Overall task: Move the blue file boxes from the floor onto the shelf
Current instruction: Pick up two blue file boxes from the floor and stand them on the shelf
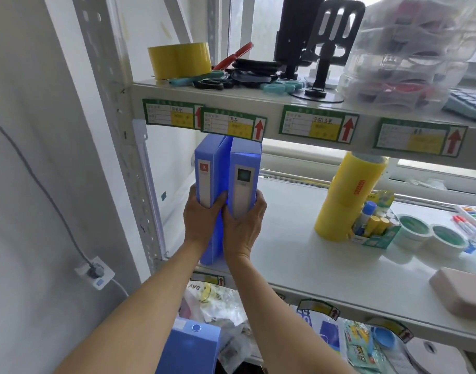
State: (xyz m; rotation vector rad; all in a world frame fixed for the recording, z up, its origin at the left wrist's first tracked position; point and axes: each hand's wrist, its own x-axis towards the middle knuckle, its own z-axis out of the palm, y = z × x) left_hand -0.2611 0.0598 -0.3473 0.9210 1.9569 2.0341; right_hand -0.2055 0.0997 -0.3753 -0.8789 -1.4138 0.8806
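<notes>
Two blue file boxes stand upright side by side at the left end of the white middle shelf (pixel 299 255). My left hand (pixel 202 220) grips the left file box (pixel 206 163) around its spine. My right hand (pixel 243 225) grips the right file box (pixel 245 168) the same way. Both boxes reach up almost to the shelf board above. A third blue file box (pixel 189 346) lies lower down, below my left forearm.
On the middle shelf stand stacked yellow tape rolls (pixel 344 198), a box of glue sticks (pixel 371 228), green-and-white tape rolls (pixel 412 229) and markers. The upper shelf holds a yellow tape roll (pixel 179 59), scissors and plastic bins. A grey upright post (pixel 139 184) and wall socket (pixel 94 272) are at left.
</notes>
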